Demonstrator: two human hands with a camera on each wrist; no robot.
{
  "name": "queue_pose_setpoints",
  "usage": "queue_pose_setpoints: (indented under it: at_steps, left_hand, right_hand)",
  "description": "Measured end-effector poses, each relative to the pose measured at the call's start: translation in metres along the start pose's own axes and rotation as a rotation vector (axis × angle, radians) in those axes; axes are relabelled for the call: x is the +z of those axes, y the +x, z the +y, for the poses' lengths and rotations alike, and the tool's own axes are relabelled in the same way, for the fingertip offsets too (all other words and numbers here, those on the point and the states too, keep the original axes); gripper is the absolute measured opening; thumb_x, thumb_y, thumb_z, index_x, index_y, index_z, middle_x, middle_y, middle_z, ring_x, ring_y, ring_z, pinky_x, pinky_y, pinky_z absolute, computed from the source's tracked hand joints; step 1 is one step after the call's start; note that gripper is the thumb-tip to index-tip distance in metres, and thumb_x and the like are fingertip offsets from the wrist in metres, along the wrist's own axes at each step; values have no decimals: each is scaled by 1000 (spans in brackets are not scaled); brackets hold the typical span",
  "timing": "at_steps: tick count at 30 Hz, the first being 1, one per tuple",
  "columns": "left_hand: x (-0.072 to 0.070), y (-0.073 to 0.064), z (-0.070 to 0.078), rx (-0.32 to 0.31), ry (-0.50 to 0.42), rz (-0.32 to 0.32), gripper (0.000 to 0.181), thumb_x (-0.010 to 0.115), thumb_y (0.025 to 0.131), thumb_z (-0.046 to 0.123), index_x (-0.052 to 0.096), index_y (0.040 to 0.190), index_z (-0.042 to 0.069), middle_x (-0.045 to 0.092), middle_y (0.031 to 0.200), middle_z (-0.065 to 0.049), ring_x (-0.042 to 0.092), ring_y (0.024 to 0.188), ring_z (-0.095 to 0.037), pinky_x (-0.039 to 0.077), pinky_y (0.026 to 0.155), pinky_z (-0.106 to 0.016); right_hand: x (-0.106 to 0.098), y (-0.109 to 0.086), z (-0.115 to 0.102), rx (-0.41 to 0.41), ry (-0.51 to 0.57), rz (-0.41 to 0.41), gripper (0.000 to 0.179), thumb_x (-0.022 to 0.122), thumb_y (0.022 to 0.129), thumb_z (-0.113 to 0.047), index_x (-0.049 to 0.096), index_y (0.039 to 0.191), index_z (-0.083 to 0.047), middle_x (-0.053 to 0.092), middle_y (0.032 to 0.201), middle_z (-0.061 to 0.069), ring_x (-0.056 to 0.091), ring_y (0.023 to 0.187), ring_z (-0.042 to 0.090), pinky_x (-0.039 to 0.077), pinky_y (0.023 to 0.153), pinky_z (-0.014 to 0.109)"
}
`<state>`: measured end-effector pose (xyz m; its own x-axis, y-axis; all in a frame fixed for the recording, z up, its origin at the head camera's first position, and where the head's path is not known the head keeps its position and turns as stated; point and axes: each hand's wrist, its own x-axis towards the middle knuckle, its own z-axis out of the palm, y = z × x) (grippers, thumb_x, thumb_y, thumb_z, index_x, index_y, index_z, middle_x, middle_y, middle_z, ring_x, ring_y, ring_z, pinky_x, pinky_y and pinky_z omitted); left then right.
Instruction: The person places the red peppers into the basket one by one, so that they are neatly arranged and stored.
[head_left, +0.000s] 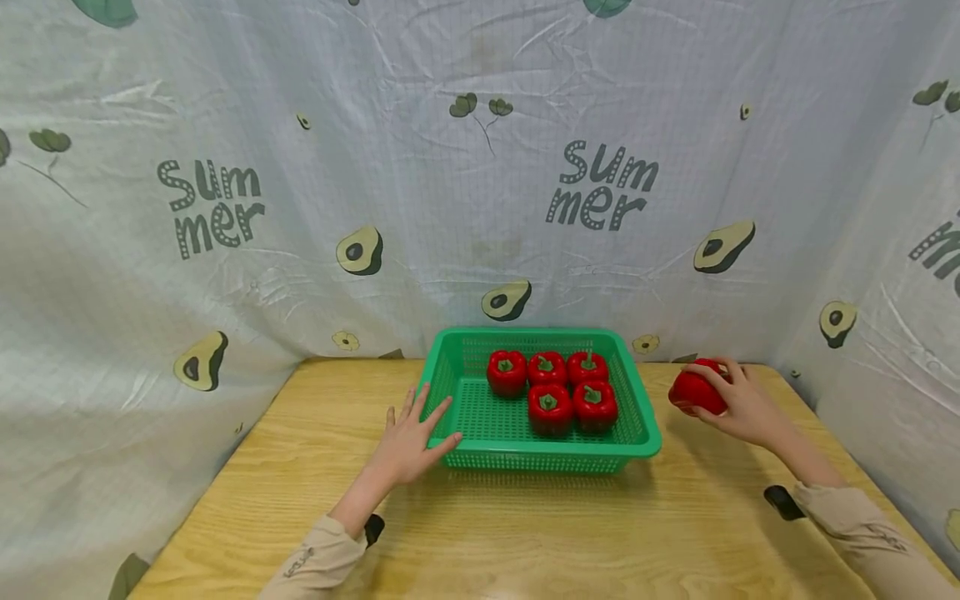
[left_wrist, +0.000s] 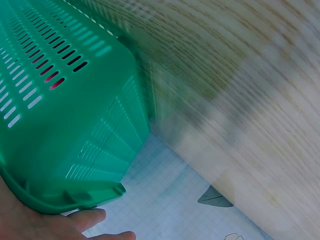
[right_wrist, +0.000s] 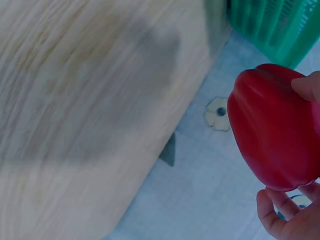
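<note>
A green plastic basket (head_left: 525,447) stands at the back of the wooden table. Inside it several red bell peppers (head_left: 550,408) sit stem up, grouped toward its right side. My left hand (head_left: 408,442) rests with spread fingers on the basket's front left rim; in the left wrist view its fingers (left_wrist: 112,236) show beside the basket corner (left_wrist: 65,195). To the right of the basket, my right hand (head_left: 742,407) grips another red bell pepper (head_left: 697,388). The right wrist view shows this bell pepper (right_wrist: 275,125) raised above the table, between thumb and fingers.
A pale curtain (head_left: 420,192) printed with avocados and lettering hangs behind the table and along its sides. The wooden table top (head_left: 525,533) extends in front of the basket. Dark bands (head_left: 783,502) sit at both wrists.
</note>
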<state>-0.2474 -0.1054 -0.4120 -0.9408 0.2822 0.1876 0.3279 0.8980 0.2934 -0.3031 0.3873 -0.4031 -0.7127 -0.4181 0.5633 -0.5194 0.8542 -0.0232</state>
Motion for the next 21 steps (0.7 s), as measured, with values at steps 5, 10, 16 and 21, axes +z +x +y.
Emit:
queue_pose_setpoints:
  at_steps: [5,10,16,21]
  left_hand:
    - [-2,0,1,0,3,-1,64,42,87,55,27,142,24,7,150,-15,3,138,-36,13,100,-67]
    - [-4,-1,2,-5,0,-1,64,43,87,54,28,141,24,9,150,-17,3,138,-36,13,99,-67]
    - [-2,-1,1,-1,-4,10,64,41,87,55,29,141,23,8,150,-17,2,138,-36,11,100,-67]
    - [0,-2,2,32,-43,66,69,34,85,64,33,139,21,14,148,-20,7,137,-39,12,98,-69]
  right_hand:
    - [-6,6,-9,-40,29,27,61,77,62,-11,51,117,-16,39,117,29,39,96,43,46,62,55]
    - [-11,12,-20,-87,36,40,62,77,63,-11,53,119,-19,41,114,29,41,95,41,46,61,51]
    - [-16,22,-33,-97,36,19,59,75,67,-13,52,121,-24,43,114,26,39,99,39,46,63,51]
    - [-20,28,-43,-102,28,19,58,75,67,-15,53,119,-24,44,114,24,38,100,39,48,60,49]
